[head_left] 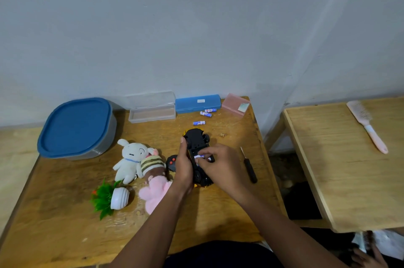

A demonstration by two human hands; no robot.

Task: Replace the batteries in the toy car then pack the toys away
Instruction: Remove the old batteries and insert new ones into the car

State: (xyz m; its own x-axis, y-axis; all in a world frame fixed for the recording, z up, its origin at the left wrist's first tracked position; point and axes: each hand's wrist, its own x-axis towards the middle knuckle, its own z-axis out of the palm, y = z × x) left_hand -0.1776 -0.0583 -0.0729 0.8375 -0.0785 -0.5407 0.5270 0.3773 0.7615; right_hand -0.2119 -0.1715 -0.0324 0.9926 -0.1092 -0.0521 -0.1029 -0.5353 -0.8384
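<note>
A blue-lidded grey plastic tub (74,127) sits at ten o'clock from the upturned yellow toy car (195,139), which lies black belly up in the middle of the wooden table (65,224). The left hand (184,171) curls its fingers round the car's side. The right hand (218,165) pinches a small blue-and-white battery (199,156) against the underside. Three matching batteries (199,123) lie at twelve o'clock, a black-handled screwdriver (249,168) at three.

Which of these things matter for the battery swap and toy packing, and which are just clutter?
Job: toy car in left hand, battery in right hand, three loose batteries, screwdriver, remote, white plush, striped plush, likely the blue-lidded tub.
Clutter: hairbrush, clear case, blue case, pink case, toppled plant pot.
</note>
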